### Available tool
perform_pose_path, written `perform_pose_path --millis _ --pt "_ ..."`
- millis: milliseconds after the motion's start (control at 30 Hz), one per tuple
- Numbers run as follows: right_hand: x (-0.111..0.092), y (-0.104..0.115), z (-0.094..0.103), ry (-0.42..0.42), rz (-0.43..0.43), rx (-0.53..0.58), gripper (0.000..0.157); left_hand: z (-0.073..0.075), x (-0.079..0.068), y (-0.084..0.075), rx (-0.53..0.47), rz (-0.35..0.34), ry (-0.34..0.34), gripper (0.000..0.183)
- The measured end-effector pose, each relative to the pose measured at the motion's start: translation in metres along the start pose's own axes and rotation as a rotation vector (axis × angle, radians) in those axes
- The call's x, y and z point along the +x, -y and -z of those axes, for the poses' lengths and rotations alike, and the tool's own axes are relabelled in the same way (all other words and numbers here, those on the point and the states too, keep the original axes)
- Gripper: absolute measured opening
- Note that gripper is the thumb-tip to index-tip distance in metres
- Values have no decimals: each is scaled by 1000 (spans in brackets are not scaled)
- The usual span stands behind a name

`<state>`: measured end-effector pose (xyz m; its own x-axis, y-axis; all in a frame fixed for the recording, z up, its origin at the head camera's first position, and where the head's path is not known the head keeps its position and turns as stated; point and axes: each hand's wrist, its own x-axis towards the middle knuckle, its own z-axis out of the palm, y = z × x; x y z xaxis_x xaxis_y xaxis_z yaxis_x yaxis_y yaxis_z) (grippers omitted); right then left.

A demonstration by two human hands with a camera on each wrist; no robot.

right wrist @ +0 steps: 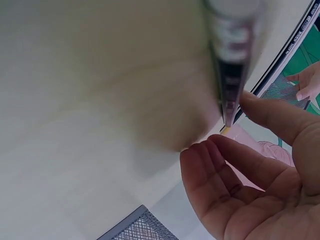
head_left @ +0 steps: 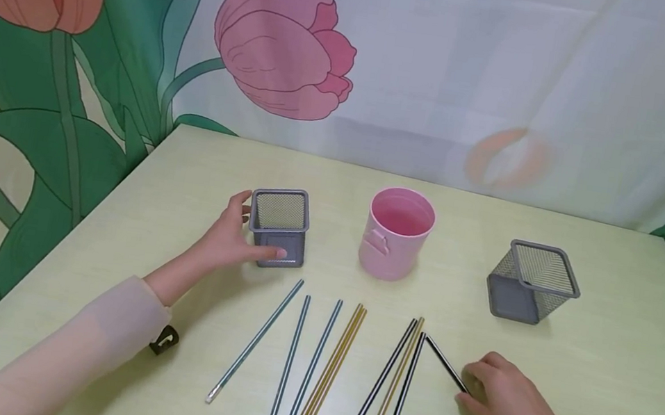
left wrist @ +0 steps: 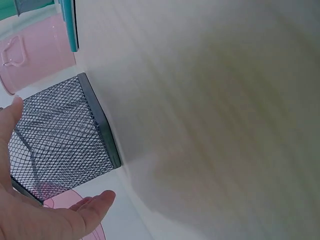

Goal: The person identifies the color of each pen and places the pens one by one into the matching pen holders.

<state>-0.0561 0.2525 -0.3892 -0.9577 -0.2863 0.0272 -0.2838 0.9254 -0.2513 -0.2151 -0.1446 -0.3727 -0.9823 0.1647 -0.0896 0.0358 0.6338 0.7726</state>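
At the left mesh pen holder, my left hand spreads its thumb across the front and its fingers along the left side. The left wrist view shows the mesh wall between thumb and spread fingers. Lower right, my right hand pinches a black pencil with thumb and fingertips, its far end slanting toward the other pencils. Close to the right wrist camera, that pencil's near end looks blurred. Teal pencils, yellow pencils and other black pencils lie in a loose row between my hands.
A pink bucket stands between the two holders. The second mesh pen holder is on the right, past my right hand. A small black object shows by my left sleeve. A flowered curtain hangs behind the table.
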Motion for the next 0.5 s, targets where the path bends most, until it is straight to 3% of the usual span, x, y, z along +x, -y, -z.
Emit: perform_pose_path --millis 267,500 --pt "-1 0 0 -17 1 5 17 -1 4 -1 -20 -20 -7 112" --pt "3 2 0 15 -40 2 11 1 5 2 -57 -11 11 97"
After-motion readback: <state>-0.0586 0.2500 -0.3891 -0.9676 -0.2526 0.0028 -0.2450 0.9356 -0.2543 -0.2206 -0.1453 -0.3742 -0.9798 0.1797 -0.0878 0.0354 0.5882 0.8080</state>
